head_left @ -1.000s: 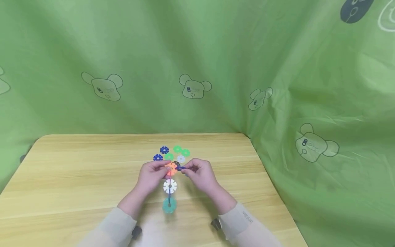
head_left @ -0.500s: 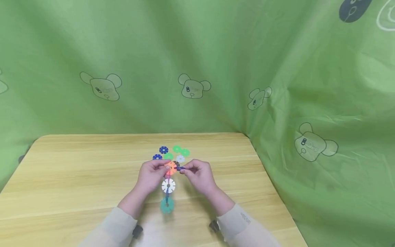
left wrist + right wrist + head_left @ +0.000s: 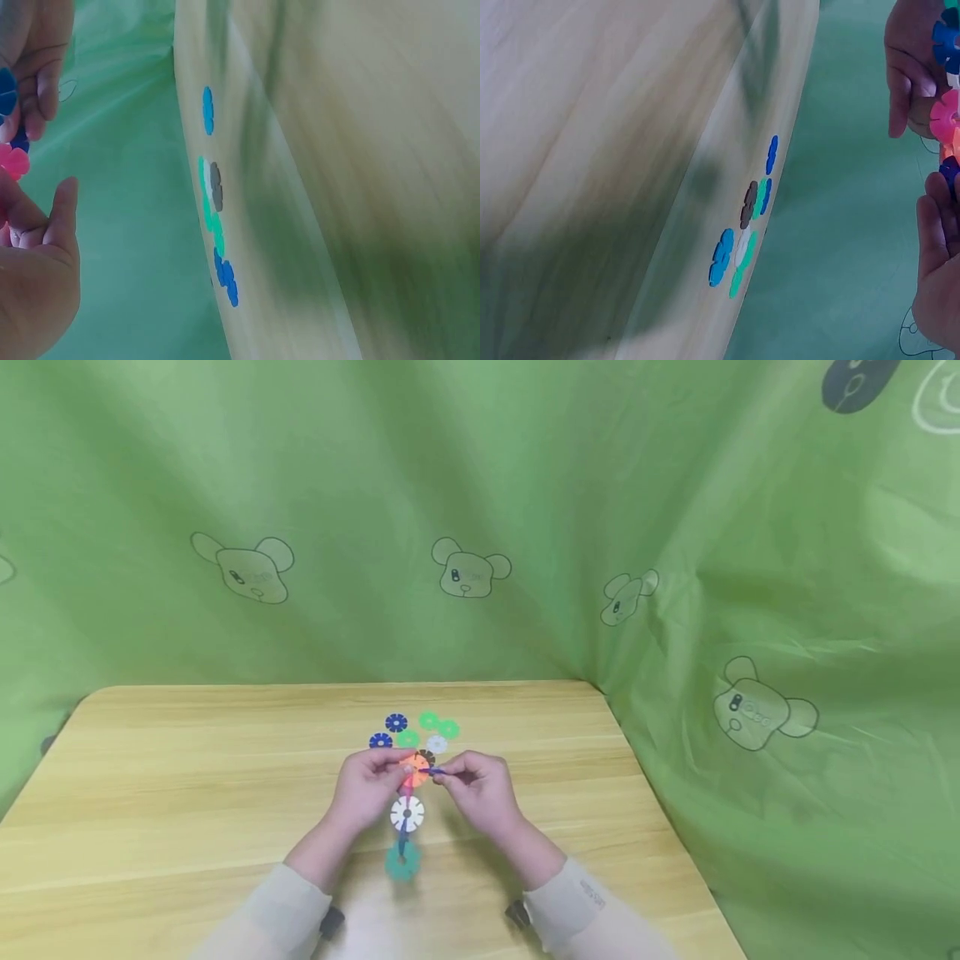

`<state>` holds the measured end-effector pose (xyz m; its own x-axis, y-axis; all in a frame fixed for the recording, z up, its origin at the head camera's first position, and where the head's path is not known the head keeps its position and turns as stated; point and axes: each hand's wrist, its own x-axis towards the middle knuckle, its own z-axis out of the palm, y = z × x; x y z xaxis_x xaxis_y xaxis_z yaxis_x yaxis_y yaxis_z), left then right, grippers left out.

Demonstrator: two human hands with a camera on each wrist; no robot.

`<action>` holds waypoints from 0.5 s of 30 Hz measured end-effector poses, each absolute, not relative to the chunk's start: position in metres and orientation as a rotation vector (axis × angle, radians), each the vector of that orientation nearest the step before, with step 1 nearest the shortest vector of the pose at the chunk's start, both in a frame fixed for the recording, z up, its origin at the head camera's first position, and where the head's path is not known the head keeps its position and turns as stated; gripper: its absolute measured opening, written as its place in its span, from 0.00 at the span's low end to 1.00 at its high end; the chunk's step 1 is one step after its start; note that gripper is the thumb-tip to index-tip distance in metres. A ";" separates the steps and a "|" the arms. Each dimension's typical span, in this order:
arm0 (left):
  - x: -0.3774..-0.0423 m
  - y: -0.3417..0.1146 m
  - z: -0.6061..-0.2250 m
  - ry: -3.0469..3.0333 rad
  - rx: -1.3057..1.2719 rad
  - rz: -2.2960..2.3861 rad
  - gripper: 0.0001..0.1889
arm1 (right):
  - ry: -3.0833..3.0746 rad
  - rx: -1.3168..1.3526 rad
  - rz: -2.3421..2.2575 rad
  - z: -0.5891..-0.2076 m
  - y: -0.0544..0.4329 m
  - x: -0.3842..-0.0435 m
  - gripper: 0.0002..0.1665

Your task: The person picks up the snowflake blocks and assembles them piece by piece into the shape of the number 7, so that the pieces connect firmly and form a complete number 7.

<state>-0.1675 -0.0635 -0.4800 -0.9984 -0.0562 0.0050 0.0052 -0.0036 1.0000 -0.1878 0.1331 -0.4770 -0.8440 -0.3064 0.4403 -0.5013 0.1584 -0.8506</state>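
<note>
My left hand (image 3: 367, 789) pinches an orange slotted plastic disc (image 3: 417, 772) above the table. Joined below it in a chain are a pink disc (image 3: 944, 118), a white disc (image 3: 399, 817), a blue disc (image 3: 943, 46) and a teal disc (image 3: 402, 863). From the right, my right hand (image 3: 483, 789) pinches a dark blue disc (image 3: 433, 770), seen nearly edge-on, at the orange disc's right rim. Whether their slots are engaged is too small to tell. Fingers partly hide both discs.
Loose slotted discs lie flat on the wooden table (image 3: 225, 793) beyond the hands: dark blue discs (image 3: 396, 722), green discs (image 3: 448, 728), a white loose disc (image 3: 437, 744) and a brown disc (image 3: 748, 205). A lighter blue disc (image 3: 208, 111) also lies there. Green curtain (image 3: 360, 527) hangs behind.
The chain's lower end has swung slightly left. My right hand and the dark blue disc have shifted slightly left, and the disc appears more edge-on. Both hands keep their grips.
</note>
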 end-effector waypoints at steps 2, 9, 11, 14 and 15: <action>-0.168 -0.064 -0.481 -2.187 0.067 -2.188 0.13 | -2.272 0.796 1.734 -0.476 0.132 -0.188 0.07; -0.166 -0.062 -0.482 -2.182 0.055 -2.204 0.13 | -2.336 0.728 1.757 -0.475 0.134 -0.188 0.06; -0.166 -0.062 -0.483 -2.188 0.039 -2.185 0.14 | -2.352 0.714 1.754 -0.475 0.134 -0.188 0.06; -0.166 -0.062 -0.486 -2.241 -0.031 -2.093 0.14 | -2.373 0.681 1.752 -0.475 0.135 -0.190 0.06; -0.166 -0.062 -0.486 -2.267 -0.064 -2.052 0.14 | -2.377 0.665 1.758 -0.476 0.136 -0.191 0.06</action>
<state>-0.1661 -0.0619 -0.4864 -0.9956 -0.0252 0.0901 0.0872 0.1004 0.9911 -0.1908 0.1358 -0.4758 -0.8977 -0.2791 0.3408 -0.4076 0.2328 -0.8830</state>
